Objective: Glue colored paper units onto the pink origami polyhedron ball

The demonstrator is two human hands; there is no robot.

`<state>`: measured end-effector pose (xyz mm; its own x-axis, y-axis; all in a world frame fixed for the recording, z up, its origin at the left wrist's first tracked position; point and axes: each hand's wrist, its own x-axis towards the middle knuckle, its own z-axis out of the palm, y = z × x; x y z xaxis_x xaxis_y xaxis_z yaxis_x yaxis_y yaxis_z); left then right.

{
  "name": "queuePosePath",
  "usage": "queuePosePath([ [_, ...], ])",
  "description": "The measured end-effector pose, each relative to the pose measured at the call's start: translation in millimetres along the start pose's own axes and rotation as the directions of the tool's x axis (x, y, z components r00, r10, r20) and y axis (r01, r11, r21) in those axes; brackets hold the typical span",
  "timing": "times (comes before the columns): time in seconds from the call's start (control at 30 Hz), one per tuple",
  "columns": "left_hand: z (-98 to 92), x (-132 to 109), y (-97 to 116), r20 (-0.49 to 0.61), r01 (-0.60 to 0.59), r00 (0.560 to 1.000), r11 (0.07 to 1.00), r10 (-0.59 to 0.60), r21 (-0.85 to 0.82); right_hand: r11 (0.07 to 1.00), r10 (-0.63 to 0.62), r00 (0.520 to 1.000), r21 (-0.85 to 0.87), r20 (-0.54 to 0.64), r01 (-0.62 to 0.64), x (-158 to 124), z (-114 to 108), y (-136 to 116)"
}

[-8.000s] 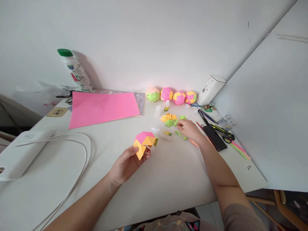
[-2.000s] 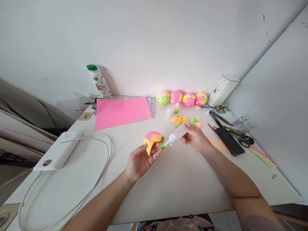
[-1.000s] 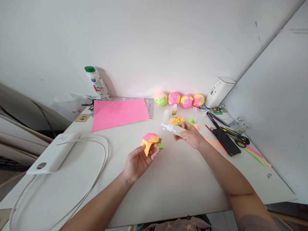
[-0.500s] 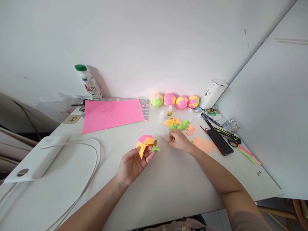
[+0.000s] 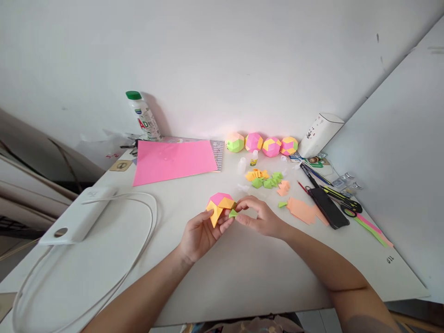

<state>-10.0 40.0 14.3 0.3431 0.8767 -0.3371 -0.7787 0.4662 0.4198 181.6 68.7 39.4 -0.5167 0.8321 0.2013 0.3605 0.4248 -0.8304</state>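
A partly built paper ball (image 5: pixel 221 201) in pink, orange and green rests in the fingers of my left hand (image 5: pixel 201 233), which holds it from below and the left. A green folded flap (image 5: pixel 233 213) sticks out at its lower right. My right hand (image 5: pixel 260 216) is at the ball's right side, thumb and index finger closed on the green paper there. Beyond my hands lie small folded pieces: orange ones (image 5: pixel 256 174), green ones (image 5: pixel 268 182) and peach ones (image 5: pixel 283 188). One green piece (image 5: pixel 282 204) lies by a peach sheet (image 5: pixel 301 210).
Several finished paper balls (image 5: pixel 254 142) line the wall. Pink paper (image 5: pixel 175 159) and a green-capped bottle (image 5: pixel 144 118) stand back left. A power strip (image 5: pixel 79 215) with a cable lies left. A black case (image 5: pixel 328 208) and scissors (image 5: pixel 348 211) lie right.
My right hand has moved left and down from near the loose pieces to the ball's right side. My left hand still holds the ball. The camera view has shifted slightly.
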Motion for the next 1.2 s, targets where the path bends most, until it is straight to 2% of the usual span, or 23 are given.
queuePosePath([
  [0.17, -0.6, -1, 0, 0.0, 0.003, 1.0, 1.0, -0.003, 0.001, 0.999, -0.011, 1.0, 0.033, -0.023, 0.012, -1, 4, -1],
  [0.3, -1.9, -1, 0, -0.001, 0.012, 1.0, 1.0, -0.012, -0.001, 0.996, 0.037, 0.997, 0.087, -0.064, -0.032, -1, 7, 1],
  [0.53, -0.2, -2, 0, 0.063, -0.033, 0.998, 0.997, 0.029, 0.067, 0.95, 0.153, 0.988, 0.276, 0.007, -0.149, -1, 8, 1],
  [0.77, -1.2, -2, -2, 0.106, -0.033, 0.994, 0.988, 0.017, 0.151, 0.992, 0.01, 0.997, 0.123, -0.071, -0.002, -3, 11, -1],
  [0.93, -0.8, -2, -3, 0.15, -0.034, 0.989, 0.983, 0.006, 0.181, 0.996, 0.002, 0.996, 0.089, -0.092, 0.006, -4, 13, 0],
  [1.2, 0.9, -3, -2, 0.137, -0.021, 0.991, 0.983, -0.004, 0.185, 0.995, 0.043, 0.997, 0.089, -0.07, -0.037, -5, 12, -1],
])
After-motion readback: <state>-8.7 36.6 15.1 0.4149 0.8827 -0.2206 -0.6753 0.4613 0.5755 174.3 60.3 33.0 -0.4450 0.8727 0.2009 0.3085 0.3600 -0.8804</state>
